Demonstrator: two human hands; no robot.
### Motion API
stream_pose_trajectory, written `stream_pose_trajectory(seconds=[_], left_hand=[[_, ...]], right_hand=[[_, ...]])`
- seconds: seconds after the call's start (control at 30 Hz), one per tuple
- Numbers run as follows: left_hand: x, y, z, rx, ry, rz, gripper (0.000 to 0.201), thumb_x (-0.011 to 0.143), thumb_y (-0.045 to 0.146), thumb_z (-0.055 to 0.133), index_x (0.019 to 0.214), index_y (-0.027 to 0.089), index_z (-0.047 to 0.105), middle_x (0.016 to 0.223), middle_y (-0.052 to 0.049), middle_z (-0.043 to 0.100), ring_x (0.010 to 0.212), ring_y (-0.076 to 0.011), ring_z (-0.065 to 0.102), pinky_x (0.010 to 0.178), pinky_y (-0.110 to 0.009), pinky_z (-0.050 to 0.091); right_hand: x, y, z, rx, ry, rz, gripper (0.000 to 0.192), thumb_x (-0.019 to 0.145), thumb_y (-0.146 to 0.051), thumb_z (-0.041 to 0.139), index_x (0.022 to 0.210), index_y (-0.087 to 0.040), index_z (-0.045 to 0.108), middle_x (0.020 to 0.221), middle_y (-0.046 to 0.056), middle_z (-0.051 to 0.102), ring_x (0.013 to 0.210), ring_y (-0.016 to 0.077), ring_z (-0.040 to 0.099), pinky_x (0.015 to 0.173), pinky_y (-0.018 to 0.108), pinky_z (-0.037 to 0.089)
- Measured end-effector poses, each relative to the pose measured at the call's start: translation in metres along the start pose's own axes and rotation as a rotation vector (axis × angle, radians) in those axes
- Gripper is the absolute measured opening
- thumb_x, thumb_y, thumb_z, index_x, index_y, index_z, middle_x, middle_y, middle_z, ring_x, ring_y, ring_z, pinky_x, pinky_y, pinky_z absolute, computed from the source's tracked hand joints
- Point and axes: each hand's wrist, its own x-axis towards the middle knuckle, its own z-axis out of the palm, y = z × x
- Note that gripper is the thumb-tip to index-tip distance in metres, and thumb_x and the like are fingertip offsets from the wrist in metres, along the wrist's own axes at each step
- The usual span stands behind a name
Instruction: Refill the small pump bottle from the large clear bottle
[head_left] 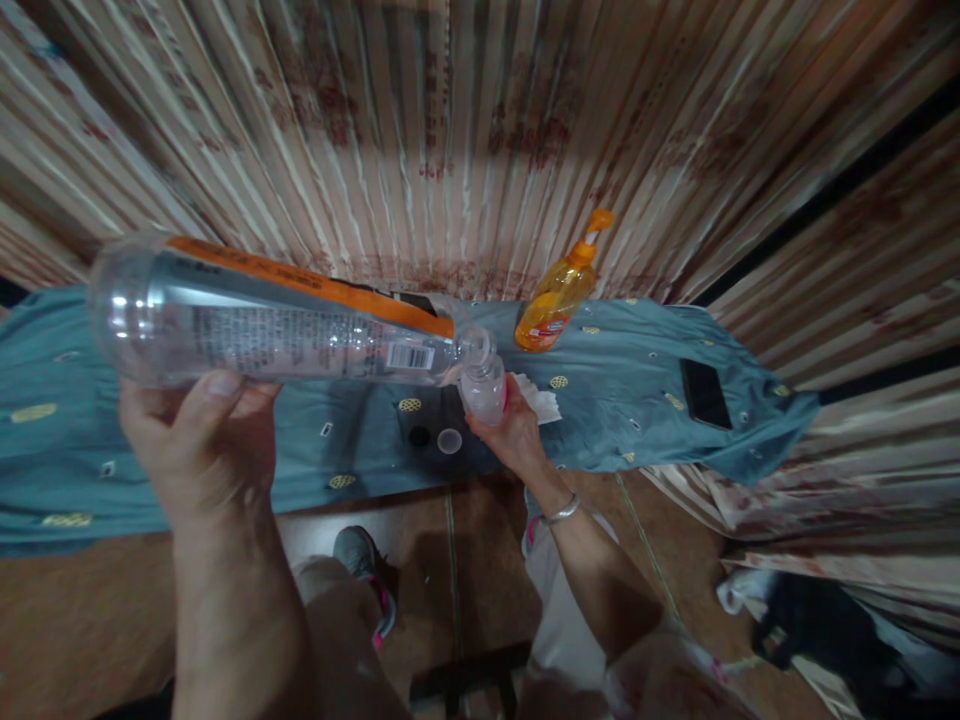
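Hands: two bare hands work over a table with a blue cloth (637, 400).
Left hand: the left hand (199, 435) grips the big clear bottle (277, 325) from below, near its bottom end. The fingers are curled around it, with the thumb pressed on the near side.
Big bottle: it lies almost flat in the air, with its mouth pointed to the right and a bit down. It looks tipped this way so that what is inside can run out of the mouth. It has an orange stripe and a label with a bar code. I cannot tell how much is left inside.
Right hand: the right hand (514, 435) is closed around the small clear bottle (484, 385) and holds it upright. A silver bracelet sits on the wrist.
Small bottle: its open top touches the mouth of the big bottle, or sits just under it. It seems held there to catch the pour. It is above the cloth, near the middle of the table.
White tissue: a white tissue (541, 400) lies just beside the right hand, maybe for wiping drips.
Small cap: a round cap (449, 441) rests on the cloth just under the two bottles, close by.
Orange pump bottle: an orange pump bottle (559, 290) stands behind the hands, near the curtain.
Phone: a dark phone (705, 393) lies flat on the cloth, well apart to the right.
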Motion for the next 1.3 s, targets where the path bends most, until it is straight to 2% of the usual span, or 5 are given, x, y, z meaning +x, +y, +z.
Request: stream_pose_trajectory(seconds=[0.2,0.6,0.83,1.1,1.3], left_hand=[[0.002,-0.003,-0.002,-0.065,0.016,-0.011,0.1,0.033,0.031,0.098,0.129,0.036,0.067,0.092,-0.003,0.07,0.113,-0.0348,0.072,0.078,-0.049,0.07],[0.0,0.001,0.002,-0.043,0.022,-0.04,0.086,0.037,0.03,0.094,0.119,0.042,0.074,0.086,0.001,0.067,0.091,-0.0287,0.074,0.067,-0.044,0.067],[-0.001,0.002,0.002,-0.054,0.058,-0.047,0.082,0.036,0.029,0.092,0.116,0.038,0.075,0.087,0.0,0.067,0.093,-0.0312,0.074,0.069,-0.05,0.067],[0.001,0.003,0.002,-0.057,0.035,-0.025,0.097,0.033,0.031,0.095,0.126,0.037,0.068,0.092,-0.001,0.066,0.103,-0.0344,0.072,0.072,-0.051,0.067],[0.004,0.003,-0.001,-0.022,0.023,-0.019,0.101,0.028,0.038,0.098,0.125,0.04,0.068,0.091,-0.001,0.067,0.097,-0.0333,0.072,0.075,-0.056,0.067]], right_hand=[[0.001,0.005,0.002,0.029,0.007,-0.034,0.084,0.073,-0.036,0.09,0.147,-0.02,0.055,0.132,0.017,0.076,0.126,0.042,0.074,0.105,0.06,0.064],[-0.002,0.013,0.009,-0.003,0.066,-0.095,0.087,0.075,-0.042,0.09,0.15,-0.019,0.052,0.133,0.017,0.075,0.123,0.0425,0.075,0.103,0.059,0.066],[0.0,0.003,0.002,-0.021,0.012,-0.054,0.083,0.076,-0.038,0.087,0.149,-0.017,0.053,0.132,0.018,0.075,0.126,0.0419,0.074,0.105,0.06,0.065],[0.001,-0.006,-0.004,0.017,-0.04,0.013,0.081,0.073,-0.035,0.087,0.146,-0.016,0.056,0.134,0.018,0.076,0.127,0.0403,0.074,0.108,0.061,0.064],[0.003,-0.008,-0.004,0.008,-0.027,0.001,0.084,0.071,-0.031,0.089,0.147,-0.016,0.054,0.137,0.02,0.076,0.128,0.0405,0.074,0.11,0.06,0.063]])
